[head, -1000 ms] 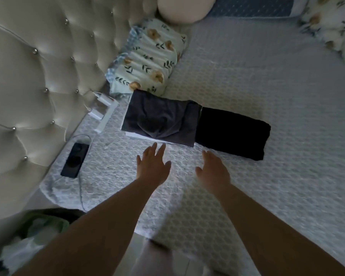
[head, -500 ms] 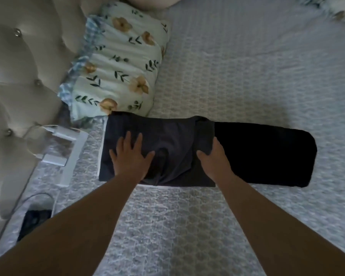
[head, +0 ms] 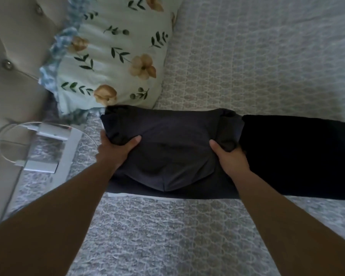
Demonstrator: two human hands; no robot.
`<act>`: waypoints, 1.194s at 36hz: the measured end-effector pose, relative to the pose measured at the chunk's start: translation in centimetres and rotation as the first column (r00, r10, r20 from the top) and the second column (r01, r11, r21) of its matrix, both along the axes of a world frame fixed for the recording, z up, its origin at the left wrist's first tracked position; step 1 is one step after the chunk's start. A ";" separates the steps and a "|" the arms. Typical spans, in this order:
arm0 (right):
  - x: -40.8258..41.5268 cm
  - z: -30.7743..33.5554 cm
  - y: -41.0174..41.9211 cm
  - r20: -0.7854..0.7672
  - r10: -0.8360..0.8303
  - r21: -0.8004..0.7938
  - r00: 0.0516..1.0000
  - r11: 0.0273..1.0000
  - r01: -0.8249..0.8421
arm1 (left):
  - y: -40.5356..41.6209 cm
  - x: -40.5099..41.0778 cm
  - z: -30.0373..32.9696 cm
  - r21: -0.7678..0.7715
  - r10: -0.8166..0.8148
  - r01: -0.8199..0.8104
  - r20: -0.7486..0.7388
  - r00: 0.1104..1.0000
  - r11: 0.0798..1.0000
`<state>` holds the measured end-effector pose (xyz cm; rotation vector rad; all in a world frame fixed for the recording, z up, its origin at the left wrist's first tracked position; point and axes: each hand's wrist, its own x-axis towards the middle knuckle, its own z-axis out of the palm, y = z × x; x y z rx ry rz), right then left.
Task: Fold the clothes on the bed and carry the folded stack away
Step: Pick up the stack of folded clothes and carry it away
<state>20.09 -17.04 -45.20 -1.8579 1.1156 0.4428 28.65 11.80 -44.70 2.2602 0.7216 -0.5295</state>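
Two hands grip the folded grey stack on the bed.

At far left, white chargers (head: 48, 148) lie by the headboard (head: 12, 46). The left hand (head: 116, 148) grasps the left edge of the stack (head: 173, 144), thumb on top; a floral pillow (head: 116, 54) touches its far corner. The right hand (head: 230, 158) grasps the right edge. A black garment (head: 299, 154) lies just beside it on the bed (head: 247, 66).

Left hand (head: 116, 150), right hand (head: 230, 158) grip dark grey folded stack (head: 173, 148) on bed (head: 247, 66)
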 end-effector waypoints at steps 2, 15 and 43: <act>0.1 -0.1 0.2 0.030 -0.026 -0.034 0.999 0.999 0.027 | 0.6 0.4 -0.2 -0.023 0.002 -0.002 -0.038 0.999 1.000; 2.2 0.4 -1.0 -0.146 -0.197 0.290 0.969 0.929 0.232 | 3.1 3.1 1.4 -0.444 -0.148 -0.113 -0.512 0.846 0.889; -4.3 13.1 3.1 -0.065 0.035 -0.287 0.997 0.956 -0.052 | -2.2 -4.3 10.9 0.070 -0.125 0.130 -0.068 0.990 0.989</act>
